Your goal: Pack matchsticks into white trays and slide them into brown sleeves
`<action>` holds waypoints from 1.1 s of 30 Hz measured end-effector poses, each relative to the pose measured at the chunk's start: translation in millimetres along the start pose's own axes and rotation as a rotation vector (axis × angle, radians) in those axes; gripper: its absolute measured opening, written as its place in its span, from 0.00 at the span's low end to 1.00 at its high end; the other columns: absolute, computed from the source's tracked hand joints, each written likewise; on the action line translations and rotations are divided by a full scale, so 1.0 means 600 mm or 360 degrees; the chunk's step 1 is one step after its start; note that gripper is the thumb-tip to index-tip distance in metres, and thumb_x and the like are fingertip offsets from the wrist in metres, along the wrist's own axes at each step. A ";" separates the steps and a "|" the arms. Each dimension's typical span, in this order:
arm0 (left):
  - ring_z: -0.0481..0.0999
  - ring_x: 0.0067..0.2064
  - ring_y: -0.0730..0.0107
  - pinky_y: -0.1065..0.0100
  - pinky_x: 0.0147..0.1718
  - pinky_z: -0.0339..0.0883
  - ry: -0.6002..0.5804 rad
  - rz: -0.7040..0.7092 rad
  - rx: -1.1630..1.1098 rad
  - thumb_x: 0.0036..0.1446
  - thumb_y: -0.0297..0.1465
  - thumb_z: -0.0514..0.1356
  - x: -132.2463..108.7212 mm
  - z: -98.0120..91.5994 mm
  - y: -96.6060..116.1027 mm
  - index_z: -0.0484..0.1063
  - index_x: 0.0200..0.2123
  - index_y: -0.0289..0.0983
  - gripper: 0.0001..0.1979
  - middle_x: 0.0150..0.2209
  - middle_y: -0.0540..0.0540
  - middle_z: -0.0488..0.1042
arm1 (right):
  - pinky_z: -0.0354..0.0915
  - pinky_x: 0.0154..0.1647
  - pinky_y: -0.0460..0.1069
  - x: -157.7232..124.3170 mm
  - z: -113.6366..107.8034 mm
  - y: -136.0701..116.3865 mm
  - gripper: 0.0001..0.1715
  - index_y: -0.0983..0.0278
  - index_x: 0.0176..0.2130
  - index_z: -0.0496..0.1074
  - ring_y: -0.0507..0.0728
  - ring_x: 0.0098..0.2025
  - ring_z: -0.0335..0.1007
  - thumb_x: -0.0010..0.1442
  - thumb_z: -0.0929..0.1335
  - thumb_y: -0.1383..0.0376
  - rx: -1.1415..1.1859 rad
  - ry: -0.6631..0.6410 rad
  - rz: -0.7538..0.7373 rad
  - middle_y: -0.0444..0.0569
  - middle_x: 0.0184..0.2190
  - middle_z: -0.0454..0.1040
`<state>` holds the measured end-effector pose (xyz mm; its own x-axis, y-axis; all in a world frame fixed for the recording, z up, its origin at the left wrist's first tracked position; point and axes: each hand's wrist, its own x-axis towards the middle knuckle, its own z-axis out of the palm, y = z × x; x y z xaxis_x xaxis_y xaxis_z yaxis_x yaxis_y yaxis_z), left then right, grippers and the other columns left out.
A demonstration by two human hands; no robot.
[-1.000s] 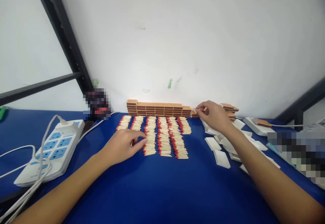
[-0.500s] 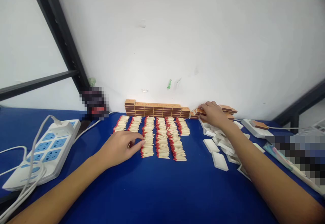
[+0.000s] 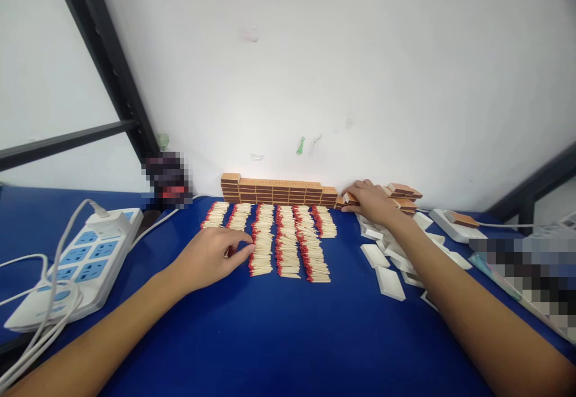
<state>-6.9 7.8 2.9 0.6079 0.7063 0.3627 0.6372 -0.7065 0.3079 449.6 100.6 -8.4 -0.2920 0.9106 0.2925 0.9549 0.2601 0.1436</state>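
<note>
My left hand rests on the blue table beside a row of red-headed matches. Its fingers are curled, with thumb and index tips slightly apart at the row's left edge; nothing shows held between them. More matches lie in neat columns to the right. My right hand is at the back, its fingers around an orange-brown matchbox by the right end of a low stacked wall of matchboxes. Whether that box holds a tray is hidden. White matchbox trays lie scattered under and beside my right forearm.
Loose matchboxes are piled behind my right wrist. A white power strip with cables stands at the left. Another white strip at the right carries one matchbox. The white wall closes off the back.
My right hand has shifted slightly left with the matchbox, toward the end of the stacked wall. My left hand stays almost where it was. The view has tilted a little.
</note>
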 end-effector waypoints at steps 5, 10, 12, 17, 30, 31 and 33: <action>0.71 0.26 0.73 0.70 0.27 0.59 0.0003 0.0005 -0.0015 0.70 0.39 0.59 0.000 0.002 0.000 0.82 0.41 0.41 0.13 0.23 0.52 0.74 | 0.61 0.46 0.60 -0.002 0.003 -0.002 0.18 0.62 0.46 0.75 0.71 0.53 0.67 0.66 0.70 0.51 -0.0009 -0.0071 -0.0028 0.60 0.47 0.77; 0.72 0.26 0.73 0.71 0.27 0.59 -0.0008 0.0006 0.0000 0.70 0.39 0.59 0.000 0.002 -0.001 0.82 0.41 0.41 0.12 0.23 0.52 0.74 | 0.60 0.49 0.60 -0.004 0.010 -0.009 0.19 0.61 0.47 0.74 0.70 0.51 0.68 0.67 0.68 0.49 0.0040 -0.0121 -0.0027 0.58 0.42 0.79; 0.72 0.26 0.73 0.71 0.27 0.59 -0.0016 0.0005 -0.0002 0.70 0.39 0.59 0.000 0.001 0.000 0.82 0.41 0.41 0.12 0.24 0.53 0.74 | 0.60 0.49 0.60 -0.005 0.008 -0.008 0.20 0.61 0.45 0.74 0.71 0.52 0.68 0.67 0.68 0.48 0.0052 -0.0135 -0.0010 0.57 0.41 0.79; 0.71 0.26 0.73 0.71 0.27 0.58 -0.0001 0.0025 0.0015 0.70 0.38 0.59 0.001 -0.002 0.004 0.82 0.41 0.41 0.12 0.24 0.52 0.75 | 0.63 0.45 0.59 -0.022 -0.050 0.010 0.24 0.61 0.46 0.74 0.72 0.51 0.68 0.65 0.69 0.45 0.0094 -0.0104 0.0126 0.58 0.36 0.78; 0.71 0.26 0.73 0.70 0.29 0.60 0.0018 0.0088 0.0015 0.72 0.39 0.58 -0.002 -0.003 0.011 0.81 0.40 0.40 0.13 0.25 0.52 0.75 | 0.64 0.30 0.53 -0.159 -0.160 -0.184 0.19 0.55 0.34 0.74 0.63 0.35 0.75 0.47 0.80 0.52 0.0608 -0.0950 0.0041 0.47 0.36 0.78; 0.71 0.26 0.73 0.70 0.29 0.59 0.0020 0.0092 0.0020 0.72 0.38 0.58 -0.002 -0.004 0.011 0.81 0.40 0.40 0.13 0.25 0.52 0.75 | 0.64 0.31 0.53 -0.154 -0.159 -0.179 0.22 0.55 0.37 0.75 0.64 0.37 0.76 0.45 0.80 0.51 0.0580 -0.0991 0.0091 0.48 0.38 0.78; 0.72 0.26 0.73 0.70 0.29 0.60 0.0028 0.0100 0.0027 0.71 0.38 0.58 -0.003 -0.004 0.011 0.81 0.40 0.40 0.13 0.25 0.52 0.75 | 0.66 0.35 0.53 -0.144 -0.162 -0.159 0.31 0.56 0.44 0.77 0.67 0.43 0.76 0.42 0.80 0.48 0.0597 -0.1039 0.0160 0.50 0.43 0.79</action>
<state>-4.9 1.8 6.6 0.6385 0.6599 0.3960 0.6063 -0.7483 0.2692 378.4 -34.0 44.7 -0.2223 0.9106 -0.3484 0.9638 0.1513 -0.2196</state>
